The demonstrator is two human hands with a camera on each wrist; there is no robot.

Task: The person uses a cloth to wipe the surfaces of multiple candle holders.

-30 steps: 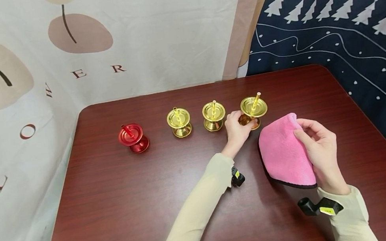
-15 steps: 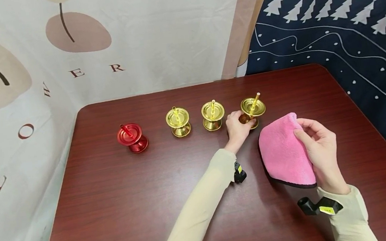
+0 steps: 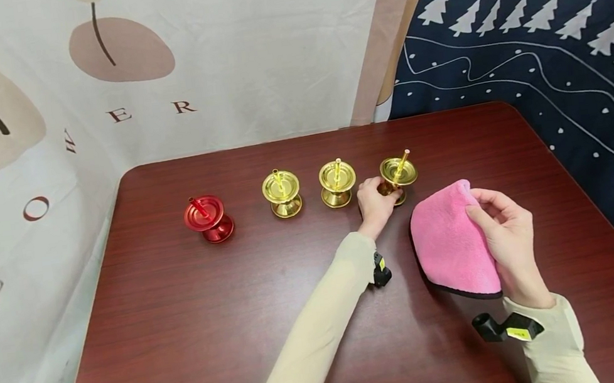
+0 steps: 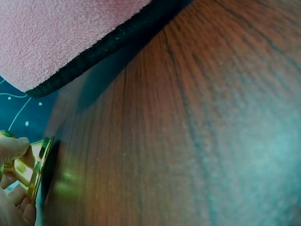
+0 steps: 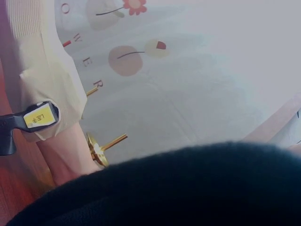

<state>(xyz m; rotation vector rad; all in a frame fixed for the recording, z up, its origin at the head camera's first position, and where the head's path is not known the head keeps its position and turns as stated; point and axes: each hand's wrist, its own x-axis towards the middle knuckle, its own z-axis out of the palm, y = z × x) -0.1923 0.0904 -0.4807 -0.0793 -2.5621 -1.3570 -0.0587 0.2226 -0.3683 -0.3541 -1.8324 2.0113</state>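
Observation:
My left hand (image 3: pixel 376 204) grips the stem of the rightmost gold candle holder (image 3: pixel 398 171), fingers and thumb around it below the dish. In the left wrist view its gold base (image 4: pixel 45 148) is right at the tabletop, with the thumb and fingers around the stem. My right hand (image 3: pixel 510 238) pinches the upper corner of a pink cloth (image 3: pixel 452 241) with black edging, which hangs down to the right of the left hand. In the right wrist view the cloth's dark edge (image 5: pixel 188 188) hides the right hand.
Two more gold candle holders (image 3: pixel 337 178) (image 3: pixel 281 188) and a red candle holder (image 3: pixel 207 215) stand in a row to the left on the brown table (image 3: pixel 198 330). A white printed curtain (image 3: pixel 246 53) and a navy tree-print cloth (image 3: pixel 498 75) hang behind it.
My left hand and the gold candle holder have shifted slightly left. The right hand and pink cloth stay nearly still. The head view has drifted a little.

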